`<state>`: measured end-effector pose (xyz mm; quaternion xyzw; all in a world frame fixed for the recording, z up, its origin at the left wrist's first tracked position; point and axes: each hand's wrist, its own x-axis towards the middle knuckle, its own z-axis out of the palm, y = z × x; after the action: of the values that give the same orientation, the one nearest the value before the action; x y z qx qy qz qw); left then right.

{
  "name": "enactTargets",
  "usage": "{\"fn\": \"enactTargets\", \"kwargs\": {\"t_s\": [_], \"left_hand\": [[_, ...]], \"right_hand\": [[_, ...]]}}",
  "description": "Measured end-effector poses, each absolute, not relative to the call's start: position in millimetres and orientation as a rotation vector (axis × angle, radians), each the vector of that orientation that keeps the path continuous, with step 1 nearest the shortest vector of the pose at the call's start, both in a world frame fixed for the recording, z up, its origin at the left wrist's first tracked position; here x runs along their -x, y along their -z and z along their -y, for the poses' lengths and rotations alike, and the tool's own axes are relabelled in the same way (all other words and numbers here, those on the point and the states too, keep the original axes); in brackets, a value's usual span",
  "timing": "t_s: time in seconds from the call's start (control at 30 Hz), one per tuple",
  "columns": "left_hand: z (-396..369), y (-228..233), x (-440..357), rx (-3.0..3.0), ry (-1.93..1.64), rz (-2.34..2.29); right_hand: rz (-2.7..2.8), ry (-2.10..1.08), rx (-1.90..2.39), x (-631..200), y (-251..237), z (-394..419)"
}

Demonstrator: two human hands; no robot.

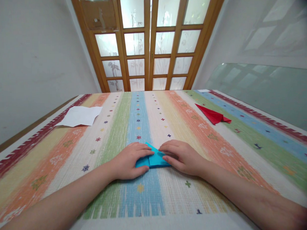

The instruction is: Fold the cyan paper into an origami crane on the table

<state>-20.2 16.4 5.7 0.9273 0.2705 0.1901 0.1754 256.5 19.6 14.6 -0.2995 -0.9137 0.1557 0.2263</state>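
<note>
Near the front edge of the tabletop [126, 122], my left hand [132, 160] and right hand [182, 156] have fingers gripping the blue paper [156, 158], likely light, crease-prone, best held by its ends.

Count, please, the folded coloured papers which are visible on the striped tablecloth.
2: the blue folded paper, touched by the left hand and right hand, and the red folded paper, farther away on the right. The hands could hide others.

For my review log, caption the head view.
Left hand and right hand on folded blue paper, white sheet and folded red paper lying beyond.
</note>
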Motion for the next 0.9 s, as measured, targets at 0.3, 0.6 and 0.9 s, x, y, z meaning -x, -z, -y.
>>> {"fn": "enactTargets", "kwargs": {"t_s": [0.3,0.6,0.9], "left_hand": [[-18.7,-4.8,20.3,-2.586,-0.557,-0.768],[-15.0,-7.3,19.1,-2.543,-0.587,-0.835],[-17.7,-5.7,20.3,-2.434,-0.664,-0.871]], "right_hand": [[2.576,-0.410,0.785,-255.3,-15.3,-21.2],[2.480,-0.457,0.759,-257.1,-11.3,-23.2],[2.369,-0.461,0.812,-260.0,-5.7,-27.2]]}}
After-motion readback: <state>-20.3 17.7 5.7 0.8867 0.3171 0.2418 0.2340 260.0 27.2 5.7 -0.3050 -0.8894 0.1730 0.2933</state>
